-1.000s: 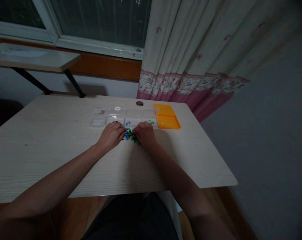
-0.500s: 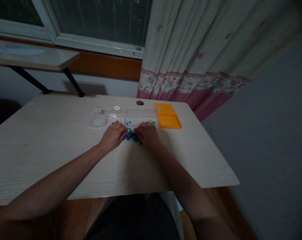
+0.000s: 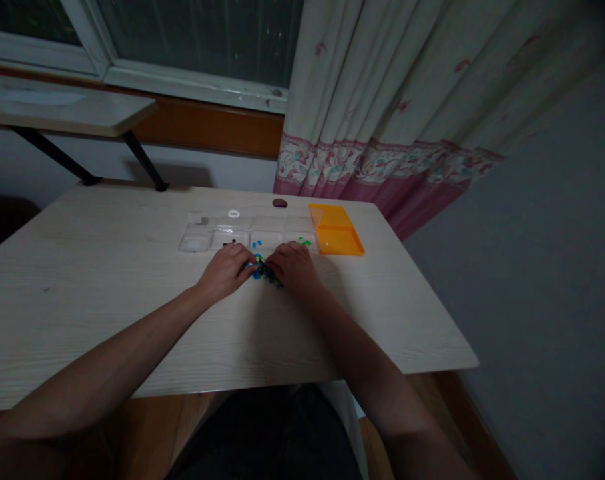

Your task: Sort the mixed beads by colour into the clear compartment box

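Note:
A small heap of blue, green and dark pieces [image 3: 268, 272] lies on the table between my hands; their exact kind is too small to tell. My left hand [image 3: 227, 268] touches the heap's left side, fingers curled together. On the right side, my right hand [image 3: 296, 268] bends its fingers down into the pieces. Whatever the fingertips pinch is hidden. Just behind the hands stands a clear plastic compartment box [image 3: 268, 239]. Dark bits [image 3: 231, 243], blue bits [image 3: 257, 244] and green bits [image 3: 303, 241] lie in separate front compartments.
An open orange case [image 3: 338, 230] lies right of the clear box, close beside it. The pale wooden table [image 3: 132, 320] has a round hole [image 3: 280, 203] near its back edge. A raised shelf [image 3: 82, 110] stands at the back left, and a curtain [image 3: 377, 133] hangs behind.
Both hands stay at the heap with only slight finger movement. Some pieces between the fingertips have shifted a little. The whole view has moved slightly.

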### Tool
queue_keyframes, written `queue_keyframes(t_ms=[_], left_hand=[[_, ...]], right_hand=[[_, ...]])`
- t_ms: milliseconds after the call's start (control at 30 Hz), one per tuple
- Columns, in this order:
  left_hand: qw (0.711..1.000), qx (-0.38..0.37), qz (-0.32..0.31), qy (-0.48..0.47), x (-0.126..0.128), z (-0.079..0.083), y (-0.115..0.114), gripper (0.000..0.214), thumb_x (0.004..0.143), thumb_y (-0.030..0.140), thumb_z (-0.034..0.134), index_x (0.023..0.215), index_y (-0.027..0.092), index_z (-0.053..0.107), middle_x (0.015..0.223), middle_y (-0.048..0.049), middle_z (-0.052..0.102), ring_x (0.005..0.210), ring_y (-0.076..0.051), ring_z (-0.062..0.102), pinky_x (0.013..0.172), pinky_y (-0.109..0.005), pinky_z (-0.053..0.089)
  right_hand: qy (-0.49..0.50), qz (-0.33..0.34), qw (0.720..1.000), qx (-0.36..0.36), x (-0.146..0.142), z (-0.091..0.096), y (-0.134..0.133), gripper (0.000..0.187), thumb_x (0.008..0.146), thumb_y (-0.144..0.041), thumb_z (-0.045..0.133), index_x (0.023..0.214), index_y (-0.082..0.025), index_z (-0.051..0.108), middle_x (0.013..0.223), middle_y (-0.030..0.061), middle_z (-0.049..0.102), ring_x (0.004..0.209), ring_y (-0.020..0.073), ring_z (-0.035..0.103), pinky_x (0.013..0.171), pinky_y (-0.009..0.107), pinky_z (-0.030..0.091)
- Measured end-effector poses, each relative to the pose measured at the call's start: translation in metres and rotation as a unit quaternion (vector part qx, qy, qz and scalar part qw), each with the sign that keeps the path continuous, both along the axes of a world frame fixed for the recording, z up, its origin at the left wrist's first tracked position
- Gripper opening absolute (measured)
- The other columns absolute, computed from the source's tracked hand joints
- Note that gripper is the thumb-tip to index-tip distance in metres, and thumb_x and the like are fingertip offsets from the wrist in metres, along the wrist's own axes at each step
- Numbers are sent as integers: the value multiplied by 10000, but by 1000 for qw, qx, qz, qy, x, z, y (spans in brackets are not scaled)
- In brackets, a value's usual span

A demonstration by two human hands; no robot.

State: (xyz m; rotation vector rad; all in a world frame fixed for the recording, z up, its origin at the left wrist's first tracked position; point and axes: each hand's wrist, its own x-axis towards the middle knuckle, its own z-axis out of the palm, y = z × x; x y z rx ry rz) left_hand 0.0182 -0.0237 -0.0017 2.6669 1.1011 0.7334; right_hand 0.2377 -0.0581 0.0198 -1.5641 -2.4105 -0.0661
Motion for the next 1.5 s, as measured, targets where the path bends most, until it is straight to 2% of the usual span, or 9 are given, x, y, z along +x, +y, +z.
queue_keyframes(t_ms=[433, 567, 700, 867, 1133, 1333, 1500], left_hand=[[998, -9, -12, -60, -1, -6, 4, 162, 977, 322, 571, 978, 178, 644, 944, -88, 659, 965, -268, 604, 940, -438, 469], [994, -32, 9, -101, 0, -5, 4, 162, 968, 331, 582, 960, 180, 640, 918, -77, 674, 916, -247, 616, 884, -396, 483], [987, -68, 60, -135, 1, 0, 2, 189, 959, 370, 610, 946, 192, 672, 819, -35, 678, 783, -200, 622, 751, -319, 477], [968, -132, 101, -187, 2, 3, -1, 218, 916, 430, 679, 941, 216, 715, 781, 8, 712, 670, -147, 635, 635, -251, 462], [944, -173, 109, -259, 4, -2, 0, 272, 865, 468, 725, 941, 208, 747, 826, -16, 757, 739, -163, 694, 690, -248, 535], [939, -189, 81, -277, 3, -3, 0, 287, 871, 457, 709, 979, 192, 735, 840, -34, 764, 759, -177, 715, 707, -268, 559], [937, -204, 64, -277, 4, -2, -2, 262, 895, 428, 670, 996, 190, 712, 830, -31, 772, 733, -170, 719, 689, -260, 567]], right_hand=[[129, -29, 991, 10, 5, -10, 11, 150, 961, -259, 652, 995, -243, 797, 1009, 46, 743, 1017, 215, 590, 909, 343, 380], [162, -93, 982, 40, 4, -11, 16, 176, 978, -296, 630, 984, -260, 802, 1015, 46, 739, 1011, 221, 570, 910, 355, 370], [157, -160, 970, 92, 3, -11, 20, 200, 993, -336, 608, 985, -264, 794, 1050, 51, 731, 1050, 234, 537, 930, 382, 340], [127, -183, 971, 91, 5, -15, 23, 192, 995, -337, 605, 1009, -274, 786, 1088, 49, 720, 1103, 243, 518, 962, 397, 318], [121, -131, 980, 83, 2, -9, 19, 274, 1034, -332, 515, 1098, -262, 772, 1109, 67, 707, 1087, 232, 516, 953, 383, 325], [96, 17, 992, 75, -3, -5, 7, 243, 993, -354, 599, 1176, -307, 751, 1118, 46, 717, 1126, 237, 533, 1010, 387, 323], [60, 31, 994, 80, -10, -6, 2, 262, 1016, -332, 551, 1200, -292, 733, 1133, 58, 713, 1154, 242, 519, 1079, 406, 277]])
